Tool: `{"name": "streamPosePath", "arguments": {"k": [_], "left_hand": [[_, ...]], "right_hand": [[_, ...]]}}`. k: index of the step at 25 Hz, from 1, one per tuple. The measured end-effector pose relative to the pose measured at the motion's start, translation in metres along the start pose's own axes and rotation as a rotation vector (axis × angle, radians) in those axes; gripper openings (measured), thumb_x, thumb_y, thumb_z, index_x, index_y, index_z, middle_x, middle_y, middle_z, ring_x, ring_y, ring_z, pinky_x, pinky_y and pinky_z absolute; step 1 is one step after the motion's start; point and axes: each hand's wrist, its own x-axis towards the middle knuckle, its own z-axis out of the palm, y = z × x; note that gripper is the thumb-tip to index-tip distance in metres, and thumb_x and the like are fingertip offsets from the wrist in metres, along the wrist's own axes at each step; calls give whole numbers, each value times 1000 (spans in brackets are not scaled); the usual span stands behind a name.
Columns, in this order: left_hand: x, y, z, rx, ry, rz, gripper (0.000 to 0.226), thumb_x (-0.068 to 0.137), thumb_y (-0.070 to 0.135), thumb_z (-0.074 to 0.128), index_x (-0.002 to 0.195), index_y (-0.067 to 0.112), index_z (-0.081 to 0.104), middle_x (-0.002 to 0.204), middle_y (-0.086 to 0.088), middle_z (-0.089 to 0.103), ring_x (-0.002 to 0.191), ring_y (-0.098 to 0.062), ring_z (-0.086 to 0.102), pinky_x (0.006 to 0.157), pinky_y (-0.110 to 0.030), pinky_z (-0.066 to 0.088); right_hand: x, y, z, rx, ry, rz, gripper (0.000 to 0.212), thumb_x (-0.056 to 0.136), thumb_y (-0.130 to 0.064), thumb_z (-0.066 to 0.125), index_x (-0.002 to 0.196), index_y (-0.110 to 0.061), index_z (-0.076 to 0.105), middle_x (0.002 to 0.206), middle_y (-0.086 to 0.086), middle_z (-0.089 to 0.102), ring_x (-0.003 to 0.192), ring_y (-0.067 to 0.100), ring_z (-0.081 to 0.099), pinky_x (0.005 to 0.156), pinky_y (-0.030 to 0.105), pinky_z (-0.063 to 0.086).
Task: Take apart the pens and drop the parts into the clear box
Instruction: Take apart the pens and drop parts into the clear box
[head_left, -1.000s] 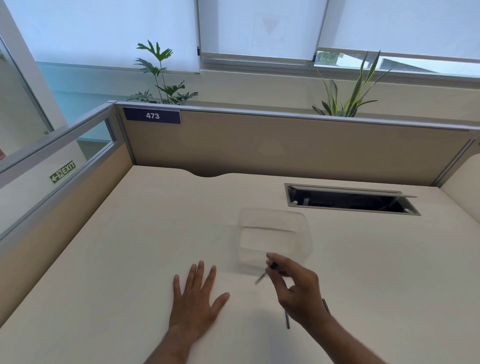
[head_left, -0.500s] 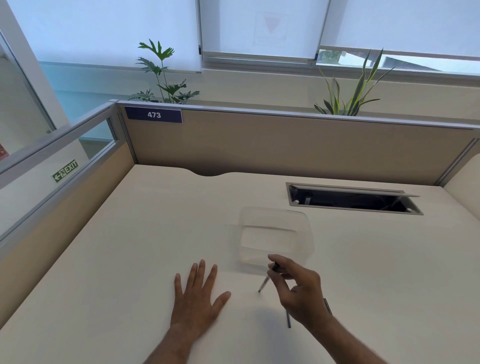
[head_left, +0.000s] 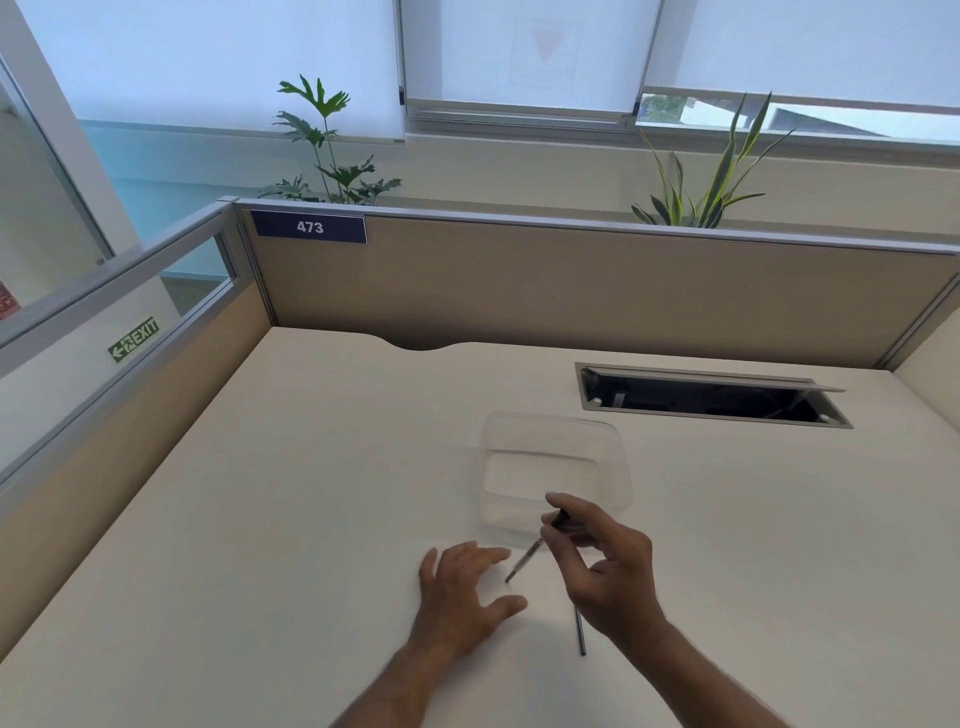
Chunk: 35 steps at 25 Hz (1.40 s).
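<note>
A clear plastic box (head_left: 618, 457) stands on the cream desk, nothing visible inside it. Just in front of its near edge my right hand (head_left: 608, 571) pinches a slim dark pen (head_left: 535, 551) by its upper end, tip slanting down and left above the desk. My left hand (head_left: 462, 597) hovers low over the desk with its fingers spread, their tips a short way from the pen's tip, holding nothing. A second dark pen (head_left: 580, 631) lies on the desk, partly hidden under my right hand.
An open cable slot (head_left: 711, 397) with a raised metal flap is cut into the desk behind the box to the right. Beige partition walls (head_left: 571, 291) close off the back and left of the desk; plants stand behind them.
My left hand has lifted off the desk and moved right toward the pen's tip. The right hand keeps its hold on the pen in about the same place.
</note>
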Motion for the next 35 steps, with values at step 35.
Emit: {"name": "streamPosePath", "arguments": {"k": [35], "left_hand": [[0, 84, -29, -1151, 70, -291, 13, 89, 21, 67, 90, 19, 79, 85, -4, 75, 82, -14, 65, 85, -39, 55]], "right_hand": [[-23, 13, -10, 282, 87, 707, 17, 74, 2, 81, 81, -13, 75, 78, 8, 77, 77, 24, 72, 72, 39, 58]]}}
